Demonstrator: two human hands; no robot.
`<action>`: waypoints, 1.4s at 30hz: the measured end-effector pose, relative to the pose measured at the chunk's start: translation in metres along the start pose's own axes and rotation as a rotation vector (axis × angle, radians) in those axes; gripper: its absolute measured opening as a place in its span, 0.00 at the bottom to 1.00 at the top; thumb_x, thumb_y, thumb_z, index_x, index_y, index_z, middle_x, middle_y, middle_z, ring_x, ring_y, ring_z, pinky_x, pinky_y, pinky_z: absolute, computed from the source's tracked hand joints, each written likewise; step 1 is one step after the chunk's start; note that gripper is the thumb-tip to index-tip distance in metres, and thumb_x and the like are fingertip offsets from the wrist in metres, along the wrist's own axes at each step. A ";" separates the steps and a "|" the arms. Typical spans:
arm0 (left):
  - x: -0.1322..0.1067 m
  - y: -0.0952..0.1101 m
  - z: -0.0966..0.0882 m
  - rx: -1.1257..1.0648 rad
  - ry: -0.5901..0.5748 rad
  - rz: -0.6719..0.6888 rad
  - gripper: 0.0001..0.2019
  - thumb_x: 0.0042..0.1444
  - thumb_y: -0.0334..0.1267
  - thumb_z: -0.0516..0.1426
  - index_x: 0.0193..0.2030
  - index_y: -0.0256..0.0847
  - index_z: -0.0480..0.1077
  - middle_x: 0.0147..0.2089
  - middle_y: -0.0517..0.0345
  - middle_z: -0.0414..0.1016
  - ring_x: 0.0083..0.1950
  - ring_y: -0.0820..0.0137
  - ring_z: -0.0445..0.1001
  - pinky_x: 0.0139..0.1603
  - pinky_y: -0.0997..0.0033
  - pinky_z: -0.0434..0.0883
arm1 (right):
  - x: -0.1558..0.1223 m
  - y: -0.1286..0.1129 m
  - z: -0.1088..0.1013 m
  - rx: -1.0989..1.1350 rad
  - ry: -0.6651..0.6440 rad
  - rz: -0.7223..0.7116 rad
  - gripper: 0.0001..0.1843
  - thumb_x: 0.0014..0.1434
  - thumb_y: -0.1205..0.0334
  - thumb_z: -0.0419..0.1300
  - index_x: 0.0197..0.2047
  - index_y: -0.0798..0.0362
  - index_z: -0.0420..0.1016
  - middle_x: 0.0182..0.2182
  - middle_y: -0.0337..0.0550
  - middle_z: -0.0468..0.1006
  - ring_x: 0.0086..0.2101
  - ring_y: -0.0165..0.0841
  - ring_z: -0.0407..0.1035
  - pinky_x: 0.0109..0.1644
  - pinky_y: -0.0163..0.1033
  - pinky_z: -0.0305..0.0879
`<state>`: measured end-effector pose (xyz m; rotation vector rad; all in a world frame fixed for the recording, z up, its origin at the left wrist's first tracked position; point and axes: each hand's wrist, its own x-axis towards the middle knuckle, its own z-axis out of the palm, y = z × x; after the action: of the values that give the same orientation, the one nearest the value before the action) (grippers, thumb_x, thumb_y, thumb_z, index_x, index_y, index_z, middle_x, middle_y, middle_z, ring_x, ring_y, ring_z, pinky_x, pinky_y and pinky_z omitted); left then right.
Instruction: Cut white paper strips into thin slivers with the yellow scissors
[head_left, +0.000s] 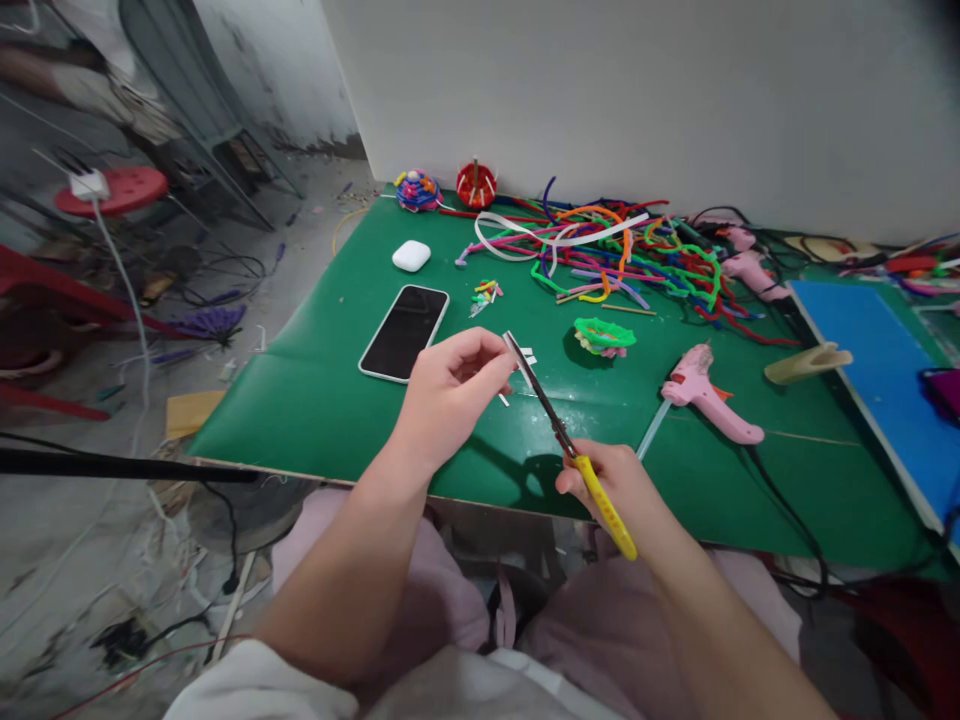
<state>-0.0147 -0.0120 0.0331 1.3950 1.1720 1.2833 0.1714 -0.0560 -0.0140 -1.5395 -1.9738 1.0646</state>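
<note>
My right hand (611,475) is wrapped round a pair of scissors (606,508) with yellow handles, whose blades point up and to the left. At the blade tips, my left hand (465,385) is closed in a pinch; what its fingers hold is too small to make out. Small white strips (528,356) lie on the green table (315,400) just behind the blades. To the right of them sits a green and pink fuzzy piece (604,337). Farther right lies a pink hot glue gun (709,395) with a clear glue stick in it.
A phone (405,333) and a white earbud case (411,256) lie on the left. Tiny coloured bits (486,294) are near the middle. Behind stretches a heap of pipe cleaners (600,250), beside two round craft pieces. A blue board (877,370) borders the right side.
</note>
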 end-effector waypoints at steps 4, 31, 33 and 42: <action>0.000 0.000 0.000 -0.010 -0.001 0.000 0.04 0.50 0.35 0.55 0.26 0.37 0.68 0.24 0.62 0.69 0.26 0.77 0.69 0.28 0.78 0.68 | -0.001 0.001 0.000 0.024 -0.057 -0.025 0.31 0.46 0.32 0.50 0.20 0.55 0.61 0.15 0.32 0.55 0.20 0.25 0.48 0.22 0.32 0.46; -0.002 0.001 0.001 0.031 -0.050 -0.030 0.04 0.49 0.35 0.56 0.26 0.38 0.68 0.24 0.62 0.68 0.26 0.75 0.69 0.28 0.77 0.67 | 0.000 0.003 0.003 0.063 -0.059 -0.035 0.33 0.44 0.28 0.47 0.19 0.54 0.60 0.15 0.33 0.54 0.20 0.26 0.47 0.22 0.33 0.46; -0.001 0.001 0.000 0.030 -0.054 -0.029 0.04 0.49 0.35 0.55 0.26 0.38 0.68 0.24 0.61 0.69 0.26 0.75 0.69 0.28 0.77 0.67 | 0.000 0.003 0.003 0.058 -0.051 -0.034 0.33 0.44 0.28 0.47 0.19 0.54 0.59 0.16 0.33 0.54 0.21 0.26 0.47 0.22 0.33 0.46; -0.001 -0.001 0.001 0.019 -0.061 -0.027 0.04 0.49 0.35 0.56 0.26 0.38 0.68 0.25 0.61 0.69 0.26 0.76 0.69 0.28 0.77 0.67 | 0.001 0.004 0.005 0.079 -0.049 -0.009 0.36 0.39 0.24 0.43 0.18 0.53 0.56 0.15 0.33 0.51 0.19 0.25 0.45 0.20 0.32 0.44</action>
<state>-0.0142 -0.0126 0.0315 1.4177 1.1604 1.2060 0.1701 -0.0561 -0.0200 -1.4749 -1.9444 1.1725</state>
